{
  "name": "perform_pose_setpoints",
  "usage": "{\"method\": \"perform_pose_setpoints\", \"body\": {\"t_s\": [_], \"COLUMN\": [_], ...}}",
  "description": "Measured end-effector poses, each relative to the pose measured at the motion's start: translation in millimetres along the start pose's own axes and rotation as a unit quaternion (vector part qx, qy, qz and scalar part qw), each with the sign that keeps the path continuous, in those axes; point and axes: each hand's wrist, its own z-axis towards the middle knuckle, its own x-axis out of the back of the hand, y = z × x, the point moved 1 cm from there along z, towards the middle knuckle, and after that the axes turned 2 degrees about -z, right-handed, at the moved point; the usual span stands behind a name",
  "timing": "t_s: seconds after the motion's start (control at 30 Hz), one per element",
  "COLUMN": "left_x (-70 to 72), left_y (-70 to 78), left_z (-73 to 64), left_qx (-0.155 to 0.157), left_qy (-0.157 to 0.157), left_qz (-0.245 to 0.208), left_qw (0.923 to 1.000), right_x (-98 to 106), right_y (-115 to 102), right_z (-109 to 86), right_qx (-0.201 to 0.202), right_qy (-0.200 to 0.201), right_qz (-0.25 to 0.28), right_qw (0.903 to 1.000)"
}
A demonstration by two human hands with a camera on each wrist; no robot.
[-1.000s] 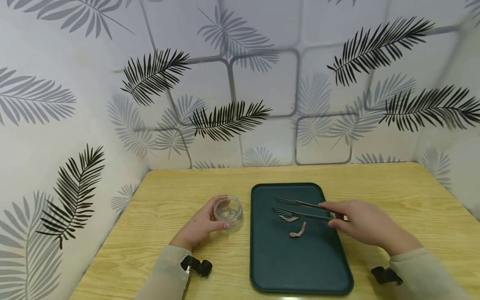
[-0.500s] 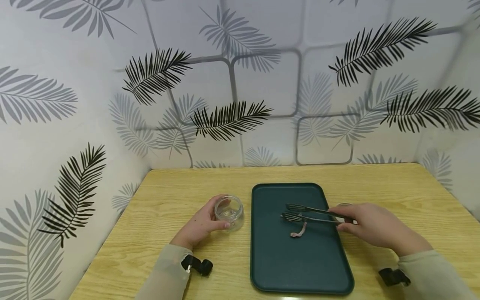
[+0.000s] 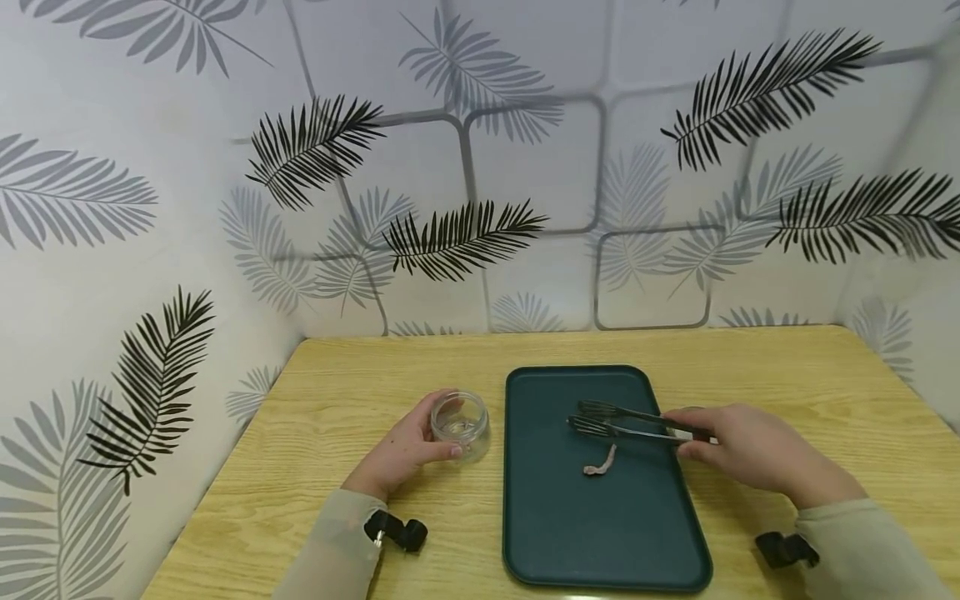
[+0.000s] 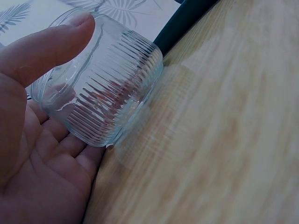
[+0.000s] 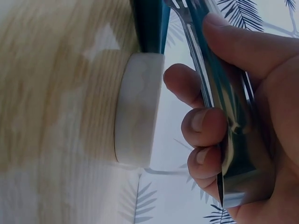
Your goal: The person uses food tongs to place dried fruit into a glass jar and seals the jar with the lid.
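My left hand (image 3: 411, 437) grips a ribbed glass jar (image 4: 112, 88) standing on the table, thumb on one side and fingers on the other. Something reddish shows through the jar's wall. In my right hand (image 3: 750, 450) is a pair of metal tongs (image 5: 243, 158), held by the arms with the fork-like tips pointing left over the dark green tray (image 3: 600, 533). The tips stand slightly apart above the tray. Just below them in the head view lies a small curved pinkish strip (image 3: 597, 469) on the tray. Anything between the tips is hidden.
A round white lid-like disc (image 5: 138, 112) lies on the wooden table (image 3: 375, 367) beside the tray's right edge, mostly behind my right hand in the head view. A leaf-patterned wall (image 3: 540, 275) closes off the table's far edge.
The tongs have shifted right and their tips have come closer together. Two pinkish strips lay in sight earlier; one shows now. My left hand and the jar have stayed put.
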Motion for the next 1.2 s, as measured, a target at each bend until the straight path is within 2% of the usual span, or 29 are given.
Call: {"method": "perform_pose_setpoints", "body": {"t_s": [0.47,0.9,1.2], "left_x": [-1.1,0.1,-0.3], "left_y": [-0.4,-0.2,0.6], "left_z": [0.2,1.1,0.0], "left_qx": [-0.003,0.001,-0.002], "left_qy": [-0.002,-0.002,-0.001], "left_qz": [0.001,-0.001,0.004], "left_qw": [1.0000,1.0000,1.0000], "right_x": [3.4,2.0,2.6], "right_y": [3.5,-1.7,-5.1], "right_z": [-3.7,-2.0,-1.1], "right_qx": [0.004,0.008,0.002], "right_qy": [-0.002,0.037,0.034], "right_qz": [0.001,-0.031,-0.030], "right_qw": [1.0000,0.9988,0.9990]}}
